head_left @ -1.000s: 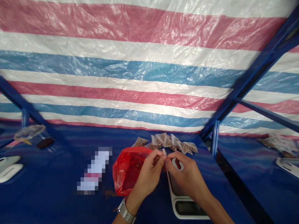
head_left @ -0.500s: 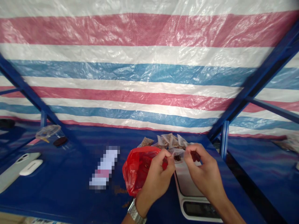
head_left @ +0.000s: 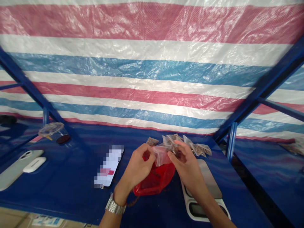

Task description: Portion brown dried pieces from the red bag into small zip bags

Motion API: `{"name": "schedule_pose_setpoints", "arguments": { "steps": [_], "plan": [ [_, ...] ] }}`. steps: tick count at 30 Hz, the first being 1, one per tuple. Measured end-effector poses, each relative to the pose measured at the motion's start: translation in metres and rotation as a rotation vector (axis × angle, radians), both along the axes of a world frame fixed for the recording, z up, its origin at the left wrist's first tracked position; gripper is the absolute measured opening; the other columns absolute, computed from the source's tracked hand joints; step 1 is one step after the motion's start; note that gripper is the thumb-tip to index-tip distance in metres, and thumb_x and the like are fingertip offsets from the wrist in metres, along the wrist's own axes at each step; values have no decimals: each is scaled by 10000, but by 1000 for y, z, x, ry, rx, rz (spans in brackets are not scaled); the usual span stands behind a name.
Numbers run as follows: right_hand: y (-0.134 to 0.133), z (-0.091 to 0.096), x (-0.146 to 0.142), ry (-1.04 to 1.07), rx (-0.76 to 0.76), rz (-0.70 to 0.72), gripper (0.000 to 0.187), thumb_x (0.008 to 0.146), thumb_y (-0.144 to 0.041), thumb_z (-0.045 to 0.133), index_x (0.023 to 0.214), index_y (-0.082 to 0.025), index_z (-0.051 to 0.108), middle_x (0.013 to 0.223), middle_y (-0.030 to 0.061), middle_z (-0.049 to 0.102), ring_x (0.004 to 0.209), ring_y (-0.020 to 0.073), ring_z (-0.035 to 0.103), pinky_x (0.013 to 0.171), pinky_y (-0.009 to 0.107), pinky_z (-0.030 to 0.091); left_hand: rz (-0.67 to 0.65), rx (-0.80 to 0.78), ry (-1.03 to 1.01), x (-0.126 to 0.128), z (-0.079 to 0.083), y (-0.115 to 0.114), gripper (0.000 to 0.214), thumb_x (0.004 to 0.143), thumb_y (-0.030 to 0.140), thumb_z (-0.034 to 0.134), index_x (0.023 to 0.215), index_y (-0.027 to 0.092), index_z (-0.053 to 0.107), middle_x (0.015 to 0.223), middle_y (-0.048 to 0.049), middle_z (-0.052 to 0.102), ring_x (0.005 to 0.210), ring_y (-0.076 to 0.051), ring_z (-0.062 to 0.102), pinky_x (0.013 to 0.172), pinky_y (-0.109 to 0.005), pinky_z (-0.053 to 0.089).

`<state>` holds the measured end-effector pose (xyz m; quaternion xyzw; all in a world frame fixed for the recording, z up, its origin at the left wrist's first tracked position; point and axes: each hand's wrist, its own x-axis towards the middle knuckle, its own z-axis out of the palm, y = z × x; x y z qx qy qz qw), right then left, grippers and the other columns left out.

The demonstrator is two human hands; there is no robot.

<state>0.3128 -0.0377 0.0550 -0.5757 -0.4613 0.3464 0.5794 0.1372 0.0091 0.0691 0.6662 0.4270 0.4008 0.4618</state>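
My left hand and my right hand together pinch a small clear plastic pouch and hold it over a red plastic bag lying on the blue table. A metal watch sits on my left wrist. The pouch looks stretched between my fingers; what is inside it is unclear. A white digital scale lies right of the red bag, under my right forearm. Several small filled pouches with brown contents lie just beyond my hands.
A phone lies left of the red bag. At the far left are a second phone, a white case and a clear lid with a dark object. A striped tarp hangs behind. Blue rack posts stand right.
My hands carried the small pouch left, from above the scale to above the red bag. The view shifted, so the scale now shows more fully at the right.
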Motion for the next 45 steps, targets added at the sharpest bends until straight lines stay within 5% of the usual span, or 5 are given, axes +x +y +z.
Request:
{"name": "schedule_pose_setpoints", "arguments": {
  "steps": [10, 16, 25, 33, 45],
  "plan": [
    [2, -10, -10, -482, 15, 114, 438, 887, -251, 611, 1325, -235, 631, 1356, 96, 689, 1247, 263, 652, 1098, 468, 503, -122, 325, 413, -1, -9, -13, 553, 809, 100, 601, 1338, 250, 537, 1359, -91, 597, 1296, -289, 508, 1147, -482, 398],
    [-6, -5, -3, -698, 22, 276, 545, 948, -277, 581, 1485, -235, 501, 1473, 112, 614, 1320, 267, 607, 1117, 480, 485, -84, 223, 445, 6, -38, -3, 510, 858, 72, 553, 1358, 168, 523, 1356, -151, 623, 1307, -289, 559, 1124, -472, 428],
    [-16, 7, 29, -1218, 162, 438, 611, 890, -35, 508, 1477, -202, 511, 1390, 126, 671, 1361, 315, 529, 1164, 580, 293, 7, 57, 229, -3, -27, 0, 442, 895, 151, 586, 1331, 221, 578, 1276, -115, 703, 1239, -274, 646, 1088, -430, 468],
    [-9, -2, 13, -1139, 205, 350, 515, 882, 75, 433, 1143, -280, 698, 1117, 33, 778, 1224, 242, 594, 1066, 451, 300, -52, 19, 192, -3, -30, -1, 532, 882, 201, 637, 1406, 220, 549, 1336, -121, 689, 1246, -277, 646, 1104, -452, 463],
    [-19, 25, 0, -643, 141, 226, 434, 912, -221, 620, 1338, -288, 575, 1337, 71, 667, 1233, 257, 603, 1069, 435, 456, 5, 284, 338, 5, -13, -6, 483, 853, 95, 540, 1312, 243, 575, 1277, -96, 676, 1202, -287, 610, 1052, -466, 464]
  ]
}}
